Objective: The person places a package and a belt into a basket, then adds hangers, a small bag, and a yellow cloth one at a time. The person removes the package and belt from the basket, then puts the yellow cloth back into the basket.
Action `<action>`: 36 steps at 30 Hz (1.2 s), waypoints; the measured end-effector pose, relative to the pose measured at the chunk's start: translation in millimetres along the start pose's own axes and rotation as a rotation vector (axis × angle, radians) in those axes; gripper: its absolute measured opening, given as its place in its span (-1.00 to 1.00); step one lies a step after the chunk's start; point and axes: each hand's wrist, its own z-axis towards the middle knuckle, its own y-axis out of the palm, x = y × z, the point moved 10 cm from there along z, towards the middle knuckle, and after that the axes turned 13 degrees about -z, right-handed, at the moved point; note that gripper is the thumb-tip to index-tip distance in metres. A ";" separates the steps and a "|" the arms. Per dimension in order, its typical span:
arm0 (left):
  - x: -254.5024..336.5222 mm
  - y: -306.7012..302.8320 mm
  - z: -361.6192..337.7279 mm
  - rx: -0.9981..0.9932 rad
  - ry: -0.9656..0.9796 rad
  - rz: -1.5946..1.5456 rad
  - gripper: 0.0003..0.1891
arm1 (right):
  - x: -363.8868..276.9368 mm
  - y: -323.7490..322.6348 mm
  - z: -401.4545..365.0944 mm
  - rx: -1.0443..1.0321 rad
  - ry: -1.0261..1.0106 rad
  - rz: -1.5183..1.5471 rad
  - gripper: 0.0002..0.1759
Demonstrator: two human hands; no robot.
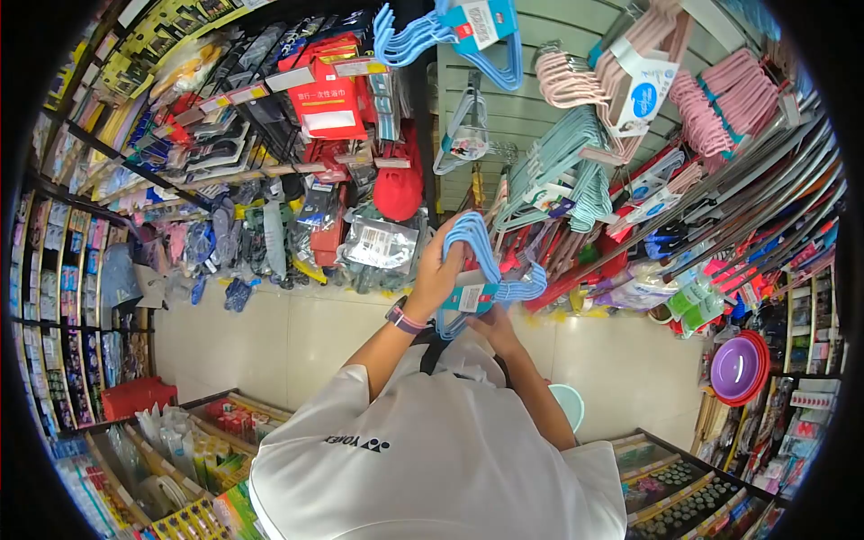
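A bundle of light blue clothes hangers (477, 238) with a teal label band is held in front of my body. My left hand (438, 270) is closed around its left side, fingers partly behind the hangers. At the lower right of the bundle is my right hand (493, 326), closed against it near the label, its fingers mostly hidden. The hooks of the bundle point to the right. Just beyond it hang mint green hangers (549, 171), and a similar pack of blue hangers (490, 67) hangs higher up.
Pink hangers (729, 99) hang at the upper right. A red bath towel pack (328, 99) is on the left rack. Purple and red basins (738, 367) stand at the right. Low display bins (171, 450) are behind me on the left, and a pale basin (568, 403) is near my right elbow.
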 end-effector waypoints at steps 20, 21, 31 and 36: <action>-22.6 -20.5 157.6 -0.169 -0.320 -0.342 -0.69 | -31.8 -7.8 122.2 0.341 0.068 0.646 -0.55; -23.2 -19.2 159.6 -0.182 -0.330 -0.382 -0.69 | -36.7 -8.3 124.8 0.333 0.045 0.628 -0.55; -30.5 -30.7 211.7 -0.205 -0.094 -0.156 -0.70 | -64.2 -12.3 154.7 0.386 0.060 0.650 -0.53; -9.1 -44.8 217.5 -0.177 0.162 0.441 -0.69 | -34.6 -36.4 201.0 0.448 0.099 0.631 -0.55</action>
